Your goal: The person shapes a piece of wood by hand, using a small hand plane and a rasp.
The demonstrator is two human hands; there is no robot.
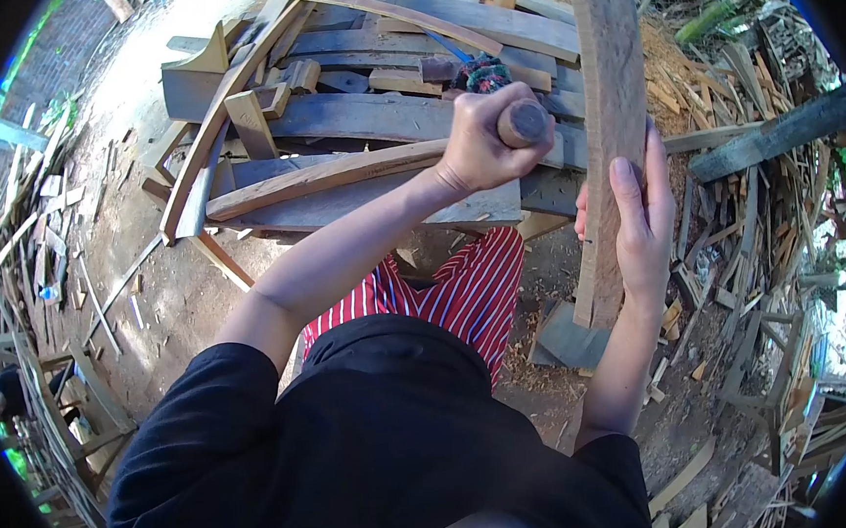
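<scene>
Presently, by item:

1. plank (611, 74): bare wood, curved, stood on end at approx. 3 o'clock of frame centre. Long axis runs 12-to-6. Top end leaves the frame at 12. Foot rests on a grey block (568, 340) at 6, just beside the knee. Slight bow, hollow side facing 9.

2. R hand (641, 224): clamped on the plank at about mid-length. Thumb lies flat on the near face and the fingers are wrapped round the far edge. Grip pressed tight, steadying the piece upright.

3. L hand (481, 142): fist closed round a round wooden handle (524, 122), just at 9 of the plank, butt end toward the lens. Tool head hidden behind the fist, so type of tool cannot be told.

4. Progress (est.): chips (538, 364) lie on the ground near the foot, so some cutting looks done. With the plank held and the tool up beside it, shaping is judged under way, not finished. Amt left: cannot tell, as the worked edge isn't clear.

5. Surrounds: pile (364, 121) of cut boards and curved pieces at 11–12, well apart from the plank.
</scene>
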